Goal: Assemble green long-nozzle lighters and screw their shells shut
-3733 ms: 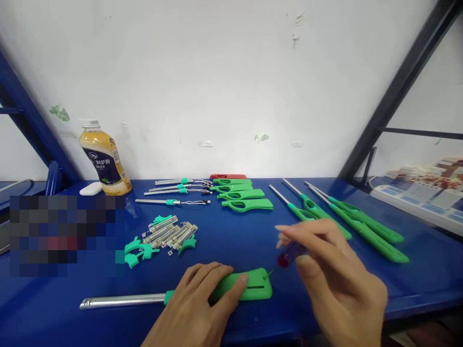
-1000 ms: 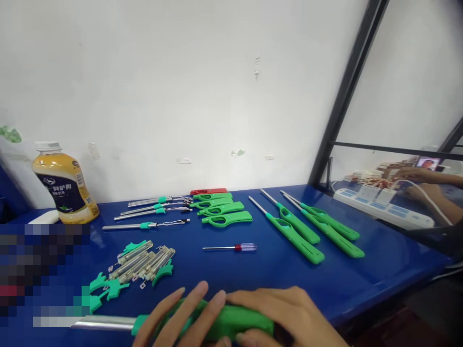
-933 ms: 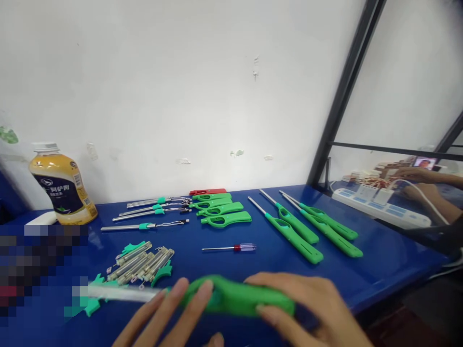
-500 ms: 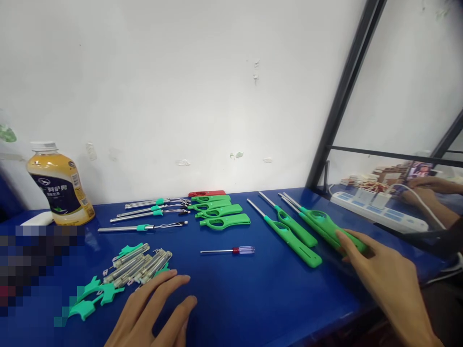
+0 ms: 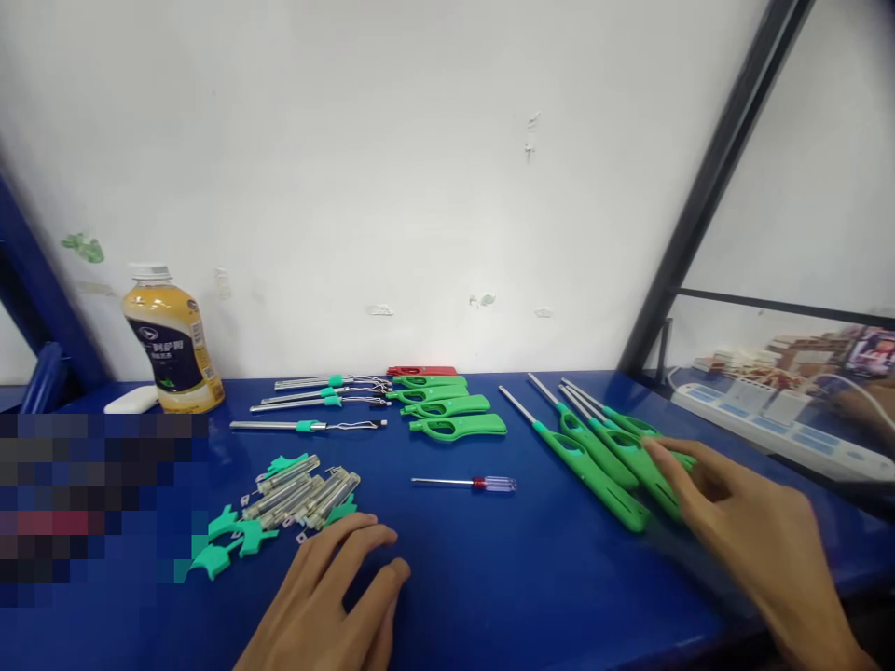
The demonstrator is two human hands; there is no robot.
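Observation:
My right hand [image 5: 741,531] is closed on the handle of the rearmost green stick lighter [image 5: 633,426], its fingers covering part of that handle. Beside it lie more assembled green lighters: one [image 5: 647,463] partly behind my thumb, another [image 5: 602,452], and a nearer one [image 5: 594,475], all with metal tips pointing back left. My left hand [image 5: 336,592] rests on the blue table with fingers apart and slightly bent, holding nothing. Just beyond its fingertips is a pile of clear fuel tanks [image 5: 300,494] with teal plastic triggers [image 5: 255,538] around it.
A screwdriver [image 5: 489,484] with a clear purple handle lies mid-table. Behind it are green handle shells [image 5: 468,426] and a red one [image 5: 423,371]. Metal lighter tubes with wires [image 5: 280,425] lie left. A drink bottle [image 5: 172,349] stands back left; a power strip [image 5: 783,433] lies right.
The two rightmost lighters, close together before, now lie apart, the rear one shifted back in my right hand. The view has swung left; my left hand stays by the fuel tanks.

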